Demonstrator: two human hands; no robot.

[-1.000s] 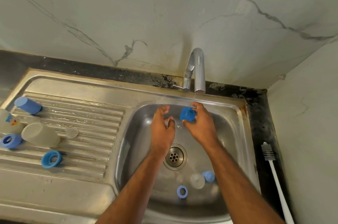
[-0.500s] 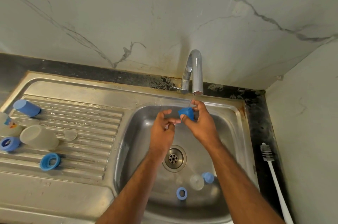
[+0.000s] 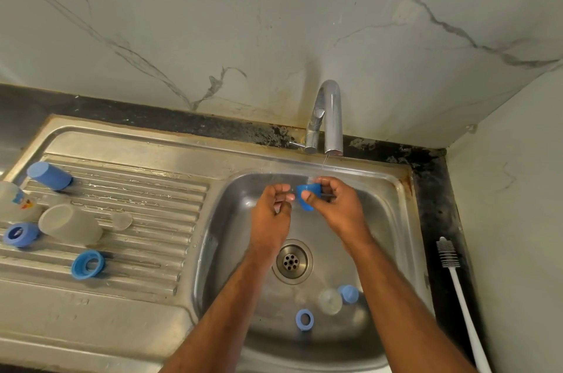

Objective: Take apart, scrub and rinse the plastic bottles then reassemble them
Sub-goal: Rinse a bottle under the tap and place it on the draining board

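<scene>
Both arms reach forward; the right hand pinches with curled fingers; the left hand has its fingers curled too

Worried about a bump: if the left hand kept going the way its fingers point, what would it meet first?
Most likely the blue cap pinched in the right hand; the left hand's fingertips sit just beside it, though depth is unclear.

no readable text, labels or numbers
</scene>
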